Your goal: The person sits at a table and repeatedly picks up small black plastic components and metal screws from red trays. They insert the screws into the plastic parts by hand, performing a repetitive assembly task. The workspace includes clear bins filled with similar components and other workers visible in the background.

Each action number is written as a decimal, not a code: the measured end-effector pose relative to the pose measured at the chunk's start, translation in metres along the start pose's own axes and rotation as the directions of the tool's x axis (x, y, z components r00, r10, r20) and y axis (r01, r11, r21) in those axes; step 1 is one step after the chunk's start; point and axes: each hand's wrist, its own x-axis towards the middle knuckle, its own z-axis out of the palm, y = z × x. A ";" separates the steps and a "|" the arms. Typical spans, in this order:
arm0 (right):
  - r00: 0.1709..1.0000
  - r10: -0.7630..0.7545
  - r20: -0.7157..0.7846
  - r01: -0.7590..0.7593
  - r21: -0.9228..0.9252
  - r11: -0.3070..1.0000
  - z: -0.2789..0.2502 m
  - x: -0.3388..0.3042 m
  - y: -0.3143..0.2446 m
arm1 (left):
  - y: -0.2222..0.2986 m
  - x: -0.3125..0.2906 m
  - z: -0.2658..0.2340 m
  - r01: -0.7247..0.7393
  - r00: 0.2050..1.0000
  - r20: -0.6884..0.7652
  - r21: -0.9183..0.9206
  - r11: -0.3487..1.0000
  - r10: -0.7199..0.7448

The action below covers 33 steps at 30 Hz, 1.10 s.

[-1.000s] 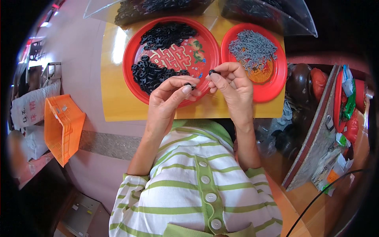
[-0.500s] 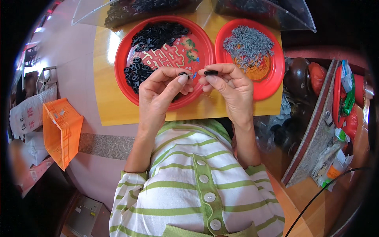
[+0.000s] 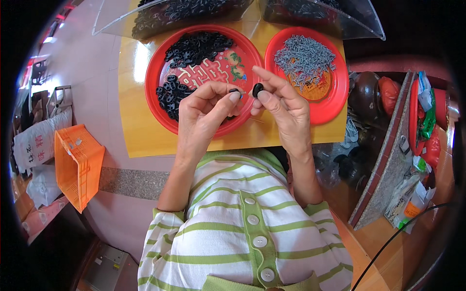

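Over the near right rim of the large red tray [image 3: 151, 97], my two hands face each other with fingertips close together. My left hand [image 3: 201, 114] is closed, pinching a small black plastic piece [image 3: 234, 90] between thumb and index finger. A thin screw [image 3: 243, 92] points from it toward the right. In the thumb and fingers of my right hand [image 3: 289, 114] is a black oval plastic piece [image 3: 257, 89], its broad face turned outward. The right index finger stretches forward past it. Loose black pieces [image 3: 196, 47] lie in two heaps in the large tray.
A smaller red tray [image 3: 342, 77] on the right holds a pile of grey screws [image 3: 306, 57]. Clear bins [image 3: 194, 17] of parts stand along the far edge of the yellow table [image 3: 133, 121]. An orange crate [image 3: 80, 165] sits on the floor at left.
The black piece in my right hand has turned from edge-on to face-on, and the right index finger has straightened. The screw at my left fingertips now shows. The view has shifted slightly.
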 end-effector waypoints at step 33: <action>0.998 0.005 -0.062 -0.007 -0.022 1.000 -0.001 -0.001 0.009 | -0.011 -0.001 0.000 0.049 0.999 0.010 -0.038 0.998 -0.049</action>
